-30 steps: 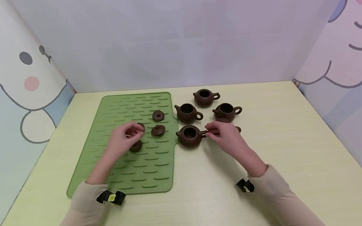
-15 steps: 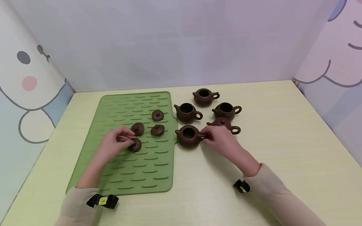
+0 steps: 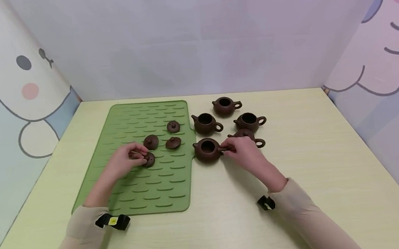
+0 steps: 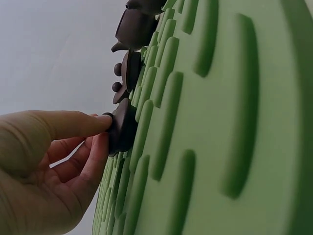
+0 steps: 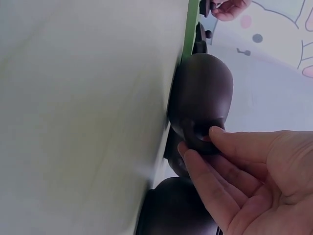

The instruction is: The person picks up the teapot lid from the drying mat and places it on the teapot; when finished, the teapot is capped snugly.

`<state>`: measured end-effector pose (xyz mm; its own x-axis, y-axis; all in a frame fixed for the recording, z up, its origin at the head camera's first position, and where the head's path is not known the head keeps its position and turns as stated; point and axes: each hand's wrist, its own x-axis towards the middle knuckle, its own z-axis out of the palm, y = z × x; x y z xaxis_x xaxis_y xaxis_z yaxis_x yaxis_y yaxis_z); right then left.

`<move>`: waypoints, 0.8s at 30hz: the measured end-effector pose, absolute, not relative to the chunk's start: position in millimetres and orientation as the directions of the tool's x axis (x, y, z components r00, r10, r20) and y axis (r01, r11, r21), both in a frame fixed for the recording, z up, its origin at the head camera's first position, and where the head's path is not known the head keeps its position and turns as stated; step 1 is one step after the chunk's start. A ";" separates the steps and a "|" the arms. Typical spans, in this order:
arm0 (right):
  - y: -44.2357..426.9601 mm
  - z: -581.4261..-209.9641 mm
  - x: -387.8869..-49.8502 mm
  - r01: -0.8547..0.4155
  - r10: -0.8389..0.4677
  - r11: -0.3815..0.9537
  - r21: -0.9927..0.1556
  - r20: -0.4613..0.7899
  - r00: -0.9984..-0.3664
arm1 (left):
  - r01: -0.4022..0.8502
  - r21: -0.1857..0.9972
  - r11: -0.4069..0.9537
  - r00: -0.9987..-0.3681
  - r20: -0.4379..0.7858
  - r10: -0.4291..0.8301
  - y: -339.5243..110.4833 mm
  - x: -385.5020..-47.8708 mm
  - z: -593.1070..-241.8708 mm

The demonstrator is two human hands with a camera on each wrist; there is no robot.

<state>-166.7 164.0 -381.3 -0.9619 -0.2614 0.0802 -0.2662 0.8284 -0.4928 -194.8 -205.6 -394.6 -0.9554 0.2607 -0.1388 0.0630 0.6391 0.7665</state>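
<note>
In the head view the left hand (image 3: 124,161) pinches the knob of a dark brown lid (image 3: 149,159) lying on the green mat (image 3: 163,193). The left wrist view shows thumb and fingers at the knob of that lid (image 4: 123,128). The right hand (image 3: 248,154) grips the handle of an open-topped brown teapot (image 3: 207,156), which stands on the table just right of the mat. Seen from the right wrist, the thumb and fingers of the hand (image 5: 254,181) close round the handle of the teapot (image 5: 205,88).
Three more lids, one of them a tilted lid (image 3: 173,143), lie on the mat. Open teapots stand behind: one (image 3: 205,124), another (image 3: 225,106) and a third (image 3: 247,124). A lidded teapot (image 3: 244,133) is partly behind the right hand.
The left hand has moved left and slightly down from near the upper lid to the lower lid and now pinches its knob. The right hand has shifted slightly left onto the teapot's handle.
</note>
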 end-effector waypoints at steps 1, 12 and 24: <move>164.7 -380.9 -166.5 -0.273 -0.267 0.827 -0.491 0.084 -0.960 | 0.064 0.761 0.646 -0.956 -0.139 0.259 -205.8 -195.6 -395.5; 169.1 -379.7 -166.1 -0.305 -0.288 0.814 -0.495 0.111 -0.951 | 0.061 0.760 0.647 -0.964 -0.124 0.236 -203.4 -195.1 -394.6; 170.8 -381.0 -166.8 -0.312 -0.292 0.812 -0.494 0.119 -0.949 | 0.044 0.776 0.629 -0.966 -0.126 0.224 -202.3 -194.9 -391.3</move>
<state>-166.8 170.8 -381.0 -0.9488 -0.2925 0.1191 -0.3121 0.8115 -0.4939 -194.9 -202.3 -391.3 -0.9664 0.2238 -0.1263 0.0442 0.6289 0.7763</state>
